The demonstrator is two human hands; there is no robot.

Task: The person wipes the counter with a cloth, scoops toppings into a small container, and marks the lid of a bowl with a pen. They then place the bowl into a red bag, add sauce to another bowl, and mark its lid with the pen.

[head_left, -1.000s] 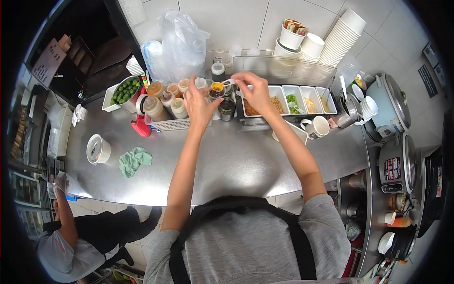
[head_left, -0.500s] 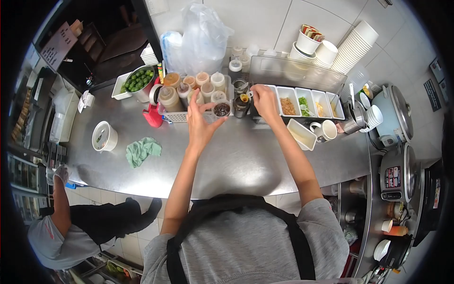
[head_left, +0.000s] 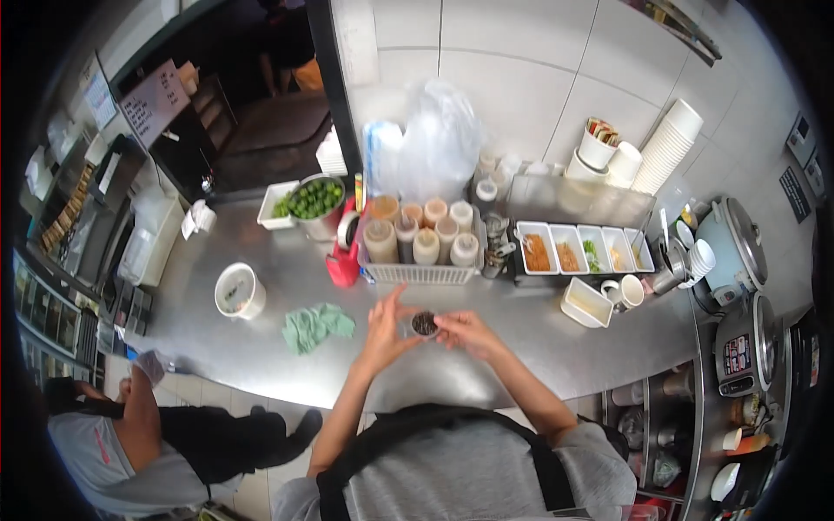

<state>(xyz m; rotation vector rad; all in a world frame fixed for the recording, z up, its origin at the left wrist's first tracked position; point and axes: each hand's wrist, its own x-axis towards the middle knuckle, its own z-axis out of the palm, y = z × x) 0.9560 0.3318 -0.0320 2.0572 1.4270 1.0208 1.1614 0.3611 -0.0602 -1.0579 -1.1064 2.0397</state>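
Observation:
A small clear cup (head_left: 424, 324) with dark contents is held above the front of the steel counter. My left hand (head_left: 380, 334) grips it from the left, thumb below and index finger raised; something clear shows between this hand and the cup. The fingers of my right hand (head_left: 469, 335) pinch the cup's right edge. Beyond my hands stands a light basket (head_left: 417, 274) full of squeeze bottles (head_left: 426, 247). To the left of my left hand lies a crumpled green cloth (head_left: 317, 327).
A white tub (head_left: 240, 291) stands on the left of the counter (head_left: 200, 347). Behind are a pot of green limes (head_left: 316, 199) and a red-handled item (head_left: 342, 266). On the right are topping trays (head_left: 569, 250), a white dish (head_left: 586, 303) and mugs (head_left: 632, 291). A co-worker (head_left: 139, 434) stands at left.
My left hand has brought the cup back from the bottle basket towards me. My right hand has left the dark jar beside the topping trays and come to the cup. The view has shifted.

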